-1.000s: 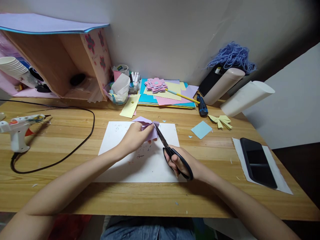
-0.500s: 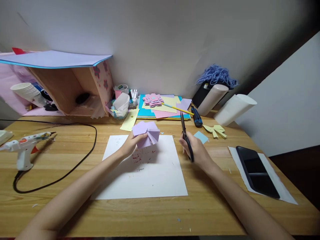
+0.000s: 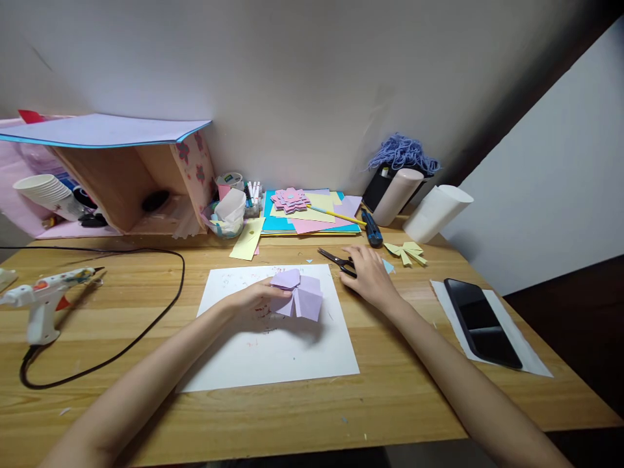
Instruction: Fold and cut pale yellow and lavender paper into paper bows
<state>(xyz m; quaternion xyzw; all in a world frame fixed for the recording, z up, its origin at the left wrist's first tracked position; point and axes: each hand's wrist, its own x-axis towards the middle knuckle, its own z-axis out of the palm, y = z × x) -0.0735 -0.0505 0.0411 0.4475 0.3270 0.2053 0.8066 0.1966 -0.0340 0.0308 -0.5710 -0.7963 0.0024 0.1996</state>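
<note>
My left hand [image 3: 260, 296] pinches a folded lilac paper flower [image 3: 307, 296] by its left side, thumb on top near the centre. It holds the flower a little above a white sheet of paper [image 3: 234, 364] marked with small coloured specks. A pair of black scissors [image 3: 334, 258] lies on the table right of the sheet's upper corner, blades pointing to the left and away. Over its handles rests my right hand [image 3: 370, 273], fingers stretched and thumb apart, partly covering the handles. A light blue paper piece [image 3: 388, 266] peeks out beside this hand.
A hot glue gun [image 3: 46, 302] stands at left with its looping black cord [image 3: 181, 286]. Behind are an open box [image 3: 131, 182], stacked coloured papers [image 3: 316, 224], a pink paper flower [image 3: 291, 200] and a blue utility knife [image 3: 372, 229]. A phone [image 3: 480, 322] lies at right.
My right hand has lowered the scissors from a raised, upright pose to flat on the table, and its fingers have loosened. My left hand has brought the lilac flower lower and nearer, tilting it.
</note>
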